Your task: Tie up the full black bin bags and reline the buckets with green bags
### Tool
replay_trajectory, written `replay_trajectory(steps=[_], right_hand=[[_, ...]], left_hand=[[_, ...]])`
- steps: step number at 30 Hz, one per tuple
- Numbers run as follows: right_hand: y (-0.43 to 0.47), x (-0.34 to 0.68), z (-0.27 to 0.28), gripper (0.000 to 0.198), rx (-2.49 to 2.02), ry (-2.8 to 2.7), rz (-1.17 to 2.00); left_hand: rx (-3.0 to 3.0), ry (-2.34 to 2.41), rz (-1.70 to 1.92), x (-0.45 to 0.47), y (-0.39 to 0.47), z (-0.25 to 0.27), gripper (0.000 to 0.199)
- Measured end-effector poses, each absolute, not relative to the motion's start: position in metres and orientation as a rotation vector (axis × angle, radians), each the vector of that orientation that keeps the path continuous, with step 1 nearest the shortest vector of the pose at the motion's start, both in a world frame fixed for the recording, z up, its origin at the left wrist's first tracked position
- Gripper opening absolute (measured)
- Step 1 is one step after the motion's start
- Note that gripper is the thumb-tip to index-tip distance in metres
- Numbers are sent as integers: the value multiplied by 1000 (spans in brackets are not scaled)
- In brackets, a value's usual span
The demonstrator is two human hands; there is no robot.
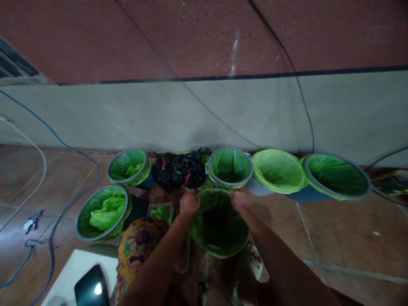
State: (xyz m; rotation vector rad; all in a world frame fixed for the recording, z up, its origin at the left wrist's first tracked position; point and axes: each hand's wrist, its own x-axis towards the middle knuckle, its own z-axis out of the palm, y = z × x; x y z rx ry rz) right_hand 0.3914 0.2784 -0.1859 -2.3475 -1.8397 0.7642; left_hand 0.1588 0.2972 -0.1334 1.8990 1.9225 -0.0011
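In front of my body stands a bin lined with a green bin bag (200, 238), its inside in shadow. My left hand (189, 202) is closed on the bag's edge at the left far side of the rim. On the right far side, my right hand (239, 199) grips the same edge. Just beyond sits a lined bin with a grey rim (230, 184). Beside my left hand is a small clear container (171, 211) with green plastic inside. Black tied bags (188, 169) with red ties lie behind that hand.
Other lined bins stand on the right (277, 190) and far right (338, 196); two more are on the left (145, 172) (129, 212). A white stool (68, 272) carries a phone (92, 287). A blue cable (68, 202) and keys (32, 223) lie on the floor.
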Motion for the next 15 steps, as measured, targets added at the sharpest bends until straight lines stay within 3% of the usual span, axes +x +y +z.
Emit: replay_trajectory(steps=[10, 15], right_hand=[[192, 402, -193, 41, -2576, -1090, 576], [166, 393, -199, 46, -2380, -929, 572]], left_hand=[[2007, 1834, 151, 169, 312, -118, 46], [2129, 1683, 213, 203, 331, -116, 37]])
